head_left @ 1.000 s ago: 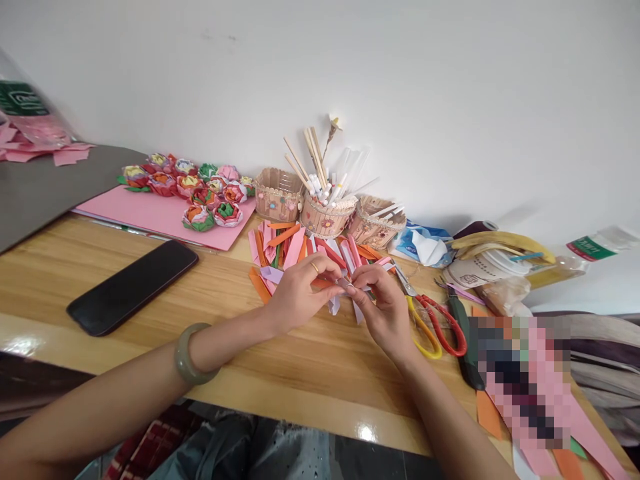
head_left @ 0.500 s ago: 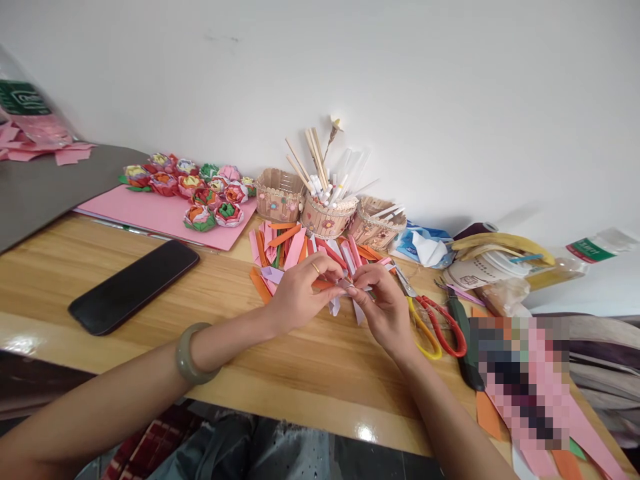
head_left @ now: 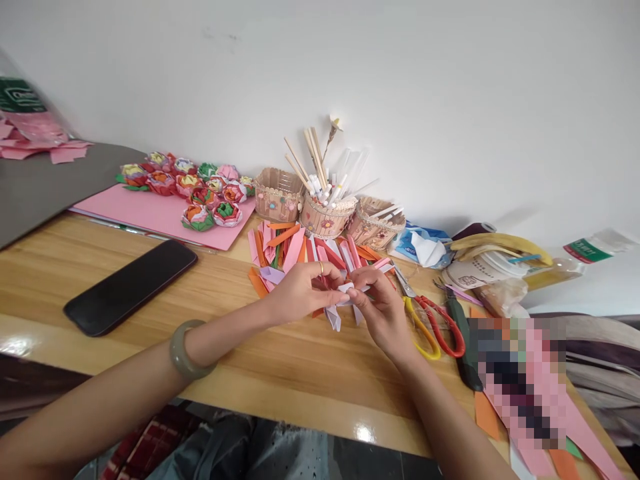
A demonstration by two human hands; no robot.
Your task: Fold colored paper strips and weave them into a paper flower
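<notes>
Between my two hands is a small pale piece of folded paper (head_left: pixel 345 288), pinched at the fingertips. My left hand (head_left: pixel 303 290) wears a gold ring and grips it from the left. From the right, my right hand (head_left: pixel 383 307) holds it between thumb and forefinger. Most of the paper is covered by my fingers. Just behind and under the hands lies a heap of folded paper strips (head_left: pixel 287 248) in pink, orange, lilac and green. Red-and-yellow scissors (head_left: pixel 434 327) rest to the right of my right hand.
Paper flowers (head_left: pixel 189 189) sit on pink sheets (head_left: pixel 110 208) at the back left. A black phone (head_left: pixel 131 287) lies in front. Three decorated baskets (head_left: pixel 327 219) line the wall, the middle one full of sticks. Tissues (head_left: pixel 425 247), a banana (head_left: pixel 505 243) and a cup (head_left: pixel 483 270) are at right.
My left hand has shifted slightly left and turned at the fingers. More of the pale paper shows between the fingertips. My right hand stays nearly in place.
</notes>
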